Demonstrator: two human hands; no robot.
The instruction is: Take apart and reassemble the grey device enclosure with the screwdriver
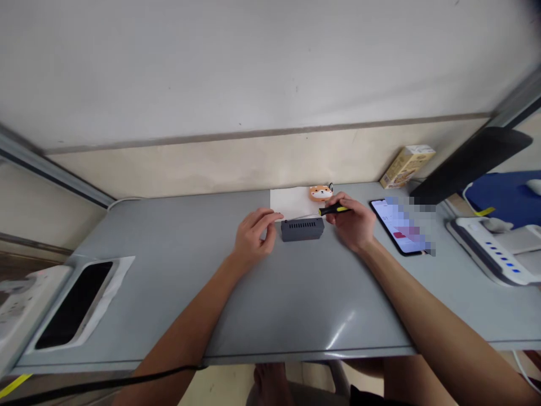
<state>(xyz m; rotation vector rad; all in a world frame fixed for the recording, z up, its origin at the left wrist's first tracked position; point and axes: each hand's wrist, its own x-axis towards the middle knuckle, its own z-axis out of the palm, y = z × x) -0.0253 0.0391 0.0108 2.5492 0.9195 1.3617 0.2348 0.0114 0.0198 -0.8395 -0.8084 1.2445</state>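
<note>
Head view: dark gray slotted box (301, 231) sits mid-counter (291, 304), long side running left-right, a row of vent slots along it. It's between the two hands, in front of a white sheet (282, 198) lying near the back edge.

Right hand (354, 221): clamped on the black-and-yellow handle of a screwdriver (335, 208), just right of the box. Shaft runs left, nearly level, along the box's far edge; tip ends near the box's left end, by the left fingertips. Can't tell if the tip touches the box.

Left hand (256, 232): at the box's left end, fingers pointing right, thumb apart from the index finger. Can't tell whether the fingertips grip something small or touch the shaft.

Orange-and-white animal-face case (320, 193) at the sheet's right end, just beyond the right hand. Lit phone (395, 223) right of that hand, screen partly pixelated. Farther right: yellowish carton (406, 166) against the back panel, white power strip (499, 248) with blue switches.

Far left: dark-screened phone (76, 304) on a white wrapper (116, 276), beside a second white strip (31, 299). Black cable (127, 380) crosses over the left forearm, bottom left.
</note>
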